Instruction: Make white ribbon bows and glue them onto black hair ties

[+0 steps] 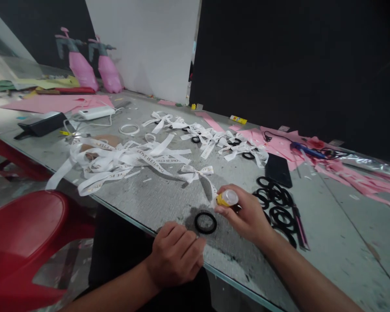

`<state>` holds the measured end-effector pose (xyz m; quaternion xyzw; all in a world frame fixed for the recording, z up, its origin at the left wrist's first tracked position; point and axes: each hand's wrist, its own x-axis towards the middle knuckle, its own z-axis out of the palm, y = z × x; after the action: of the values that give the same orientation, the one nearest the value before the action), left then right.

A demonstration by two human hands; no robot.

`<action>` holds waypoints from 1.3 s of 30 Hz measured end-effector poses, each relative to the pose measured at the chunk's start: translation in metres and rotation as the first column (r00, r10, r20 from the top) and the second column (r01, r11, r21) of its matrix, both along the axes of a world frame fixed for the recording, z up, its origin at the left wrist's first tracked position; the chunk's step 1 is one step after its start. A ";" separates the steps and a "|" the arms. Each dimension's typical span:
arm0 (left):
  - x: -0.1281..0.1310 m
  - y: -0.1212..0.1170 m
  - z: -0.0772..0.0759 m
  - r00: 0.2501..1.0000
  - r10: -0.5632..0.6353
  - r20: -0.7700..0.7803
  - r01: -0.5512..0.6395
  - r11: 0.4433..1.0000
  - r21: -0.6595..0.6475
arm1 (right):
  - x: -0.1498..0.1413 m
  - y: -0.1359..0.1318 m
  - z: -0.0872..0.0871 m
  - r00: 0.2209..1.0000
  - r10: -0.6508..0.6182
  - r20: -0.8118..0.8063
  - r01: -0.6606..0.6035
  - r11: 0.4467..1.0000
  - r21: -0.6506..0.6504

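Note:
My right hand (247,212) grips a small yellow glue bottle (226,199), its whitish translucent end tilted up towards me. A white ribbon bow (196,173) lies just beyond, and one printed tail runs down to the bottle. Curled closed at the table's near edge is my left hand (178,253); whatever its fingers may hold is hidden. Right by its knuckles a single black hair tie (206,222) lies flat. To the right of my right hand is a pile of black hair ties (281,212), with a slim dark pink-edged tool (300,229) alongside.
Loose printed ribbon (123,158) covers the table's left part. Several bows on black rings (211,138) sit farther back. A black phone (278,170), a blue-handled corded tool (307,150) and pink paper (273,141) lie right. Two pink spray bottles (82,69) stand back left; a red stool (29,229) is below.

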<state>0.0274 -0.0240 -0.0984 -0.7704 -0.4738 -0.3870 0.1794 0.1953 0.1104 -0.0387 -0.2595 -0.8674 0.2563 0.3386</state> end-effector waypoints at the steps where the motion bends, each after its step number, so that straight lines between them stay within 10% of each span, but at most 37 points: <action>1: 0.000 0.000 -0.001 1.000 0.004 0.005 -0.004 1.000 0.011 | 0.000 0.000 0.000 0.999 -0.017 -0.029 0.017 1.000 0.024; 11: 0.000 0.000 -0.001 1.000 0.007 0.005 -0.007 1.000 0.016 | 0.005 -0.001 0.002 0.998 -0.008 -0.055 0.014 0.993 0.118; 17: 0.001 0.001 0.000 1.000 0.002 -0.001 -0.002 1.000 0.021 | 0.001 -0.004 0.001 0.994 0.004 0.109 0.000 0.999 -0.034; 39: 0.001 0.003 0.001 0.999 -0.040 0.029 0.040 0.999 -0.004 | -0.008 -0.004 -0.007 0.992 -0.067 -0.108 0.045 0.980 -0.195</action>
<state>0.0282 -0.0205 -0.0971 -0.7745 -0.4618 -0.4005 0.1629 0.1873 0.1060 -0.0452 -0.3002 -0.8101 0.3437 0.3681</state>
